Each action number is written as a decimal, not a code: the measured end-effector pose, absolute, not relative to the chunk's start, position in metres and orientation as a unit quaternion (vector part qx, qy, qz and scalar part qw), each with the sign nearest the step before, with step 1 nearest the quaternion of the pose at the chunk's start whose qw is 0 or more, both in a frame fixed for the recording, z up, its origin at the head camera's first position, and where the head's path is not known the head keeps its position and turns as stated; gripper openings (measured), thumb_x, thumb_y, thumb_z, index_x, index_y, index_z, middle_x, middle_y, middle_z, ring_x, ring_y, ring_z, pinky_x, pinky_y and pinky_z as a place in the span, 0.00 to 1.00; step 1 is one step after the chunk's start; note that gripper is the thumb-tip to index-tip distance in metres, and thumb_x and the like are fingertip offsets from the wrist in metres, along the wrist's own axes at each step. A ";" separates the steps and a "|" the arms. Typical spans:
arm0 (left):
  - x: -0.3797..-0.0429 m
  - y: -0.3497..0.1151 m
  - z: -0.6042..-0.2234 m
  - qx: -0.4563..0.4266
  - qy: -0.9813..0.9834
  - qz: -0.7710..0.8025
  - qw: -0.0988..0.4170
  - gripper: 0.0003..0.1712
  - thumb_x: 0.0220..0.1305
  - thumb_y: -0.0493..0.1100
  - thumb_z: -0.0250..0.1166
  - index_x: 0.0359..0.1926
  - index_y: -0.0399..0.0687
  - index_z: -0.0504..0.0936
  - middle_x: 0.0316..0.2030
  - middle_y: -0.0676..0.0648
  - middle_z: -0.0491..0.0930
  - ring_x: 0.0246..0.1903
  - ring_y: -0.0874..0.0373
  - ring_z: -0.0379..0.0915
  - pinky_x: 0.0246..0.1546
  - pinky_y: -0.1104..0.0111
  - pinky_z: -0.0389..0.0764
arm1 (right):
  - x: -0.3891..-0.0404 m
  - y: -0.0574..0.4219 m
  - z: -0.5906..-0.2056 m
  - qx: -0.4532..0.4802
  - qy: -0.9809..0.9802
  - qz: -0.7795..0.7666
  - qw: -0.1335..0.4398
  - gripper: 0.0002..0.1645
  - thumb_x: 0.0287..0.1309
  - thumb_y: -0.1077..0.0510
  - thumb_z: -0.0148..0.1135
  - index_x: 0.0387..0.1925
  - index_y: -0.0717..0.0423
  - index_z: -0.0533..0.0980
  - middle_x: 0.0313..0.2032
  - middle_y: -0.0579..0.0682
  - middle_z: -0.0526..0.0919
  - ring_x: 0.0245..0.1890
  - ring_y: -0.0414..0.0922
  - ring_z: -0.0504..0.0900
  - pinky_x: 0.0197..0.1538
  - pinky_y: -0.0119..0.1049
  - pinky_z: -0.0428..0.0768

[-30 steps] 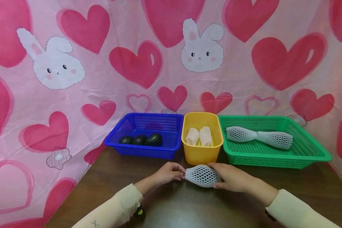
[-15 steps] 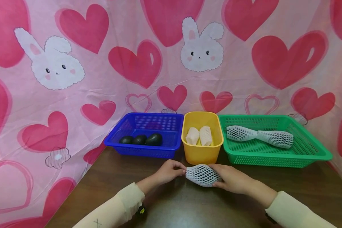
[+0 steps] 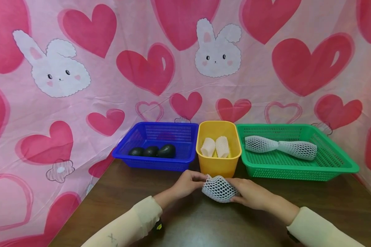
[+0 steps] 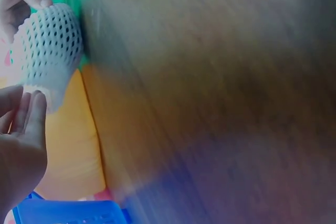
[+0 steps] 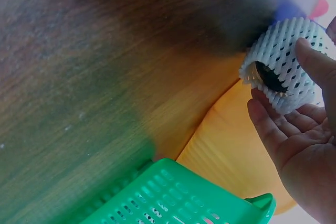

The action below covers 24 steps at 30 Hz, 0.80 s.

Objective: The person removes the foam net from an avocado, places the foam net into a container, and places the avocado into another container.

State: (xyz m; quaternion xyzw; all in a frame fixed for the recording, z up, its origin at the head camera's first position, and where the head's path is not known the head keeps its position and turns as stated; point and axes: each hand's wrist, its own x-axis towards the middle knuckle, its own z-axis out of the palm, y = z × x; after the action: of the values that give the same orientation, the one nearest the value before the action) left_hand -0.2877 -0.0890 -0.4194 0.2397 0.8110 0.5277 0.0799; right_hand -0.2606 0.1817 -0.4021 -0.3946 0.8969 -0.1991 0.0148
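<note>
A white foam net sleeve (image 3: 220, 189) is held between my two hands in front of the yellow bin. Through its open end in the right wrist view shows a dark avocado (image 5: 271, 78) inside. My right hand (image 3: 254, 194) grips the sleeve's right side, thumb on the near side and fingers beneath. At the left end, my left hand (image 3: 185, 184) pinches the rim of the net between thumb and fingers. In the left wrist view the fingertips (image 4: 38, 98) sit right at that narrower end.
Behind the hands stand a blue basket (image 3: 160, 165) with several dark avocados (image 3: 166, 151), a yellow bin (image 3: 217, 167) with two rolled foam nets (image 3: 222, 146), and a green basket (image 3: 296, 174) holding two netted pieces (image 3: 298, 150) end to end. A patterned cloth hangs behind.
My left hand has moved slightly right and away from me. The sleeve's left end, narrow and drawn out before, is now wider and pushed back. The right hand stays in place.
</note>
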 end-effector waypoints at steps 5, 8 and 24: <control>-0.289 -0.086 -0.426 0.269 0.818 0.504 0.072 0.10 0.60 0.33 0.67 0.43 0.38 0.87 0.40 0.47 0.85 0.40 0.60 0.78 0.44 0.69 0.78 | -0.260 0.182 -0.404 -0.400 0.895 -0.197 0.007 0.35 0.55 0.58 0.71 0.61 0.64 0.69 0.54 0.53 0.78 0.50 0.47 0.78 0.54 0.48 0.77; -0.289 -0.084 -0.430 0.287 0.811 0.504 0.077 0.12 0.59 0.31 0.66 0.44 0.36 0.86 0.41 0.45 0.85 0.41 0.59 0.77 0.44 0.69 0.78 | -0.260 0.182 -0.405 -0.401 0.894 -0.200 0.007 0.35 0.55 0.58 0.71 0.62 0.64 0.69 0.54 0.52 0.78 0.50 0.46 0.78 0.54 0.48 0.77; -0.298 -0.065 -0.435 0.282 0.778 0.545 0.138 0.18 0.52 0.24 0.64 0.47 0.29 0.81 0.39 0.43 0.84 0.36 0.66 0.76 0.37 0.76 0.76 | -0.262 0.183 -0.408 -0.408 0.889 -0.208 0.009 0.36 0.53 0.60 0.72 0.62 0.63 0.68 0.54 0.51 0.78 0.50 0.45 0.78 0.55 0.48 0.76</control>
State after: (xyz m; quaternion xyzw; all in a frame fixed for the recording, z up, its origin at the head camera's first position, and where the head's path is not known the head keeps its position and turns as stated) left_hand -0.2977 -0.0646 -0.4347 0.2816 0.7775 0.5452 0.1377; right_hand -0.2616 0.1830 -0.4080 -0.4080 0.8890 -0.2078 0.0091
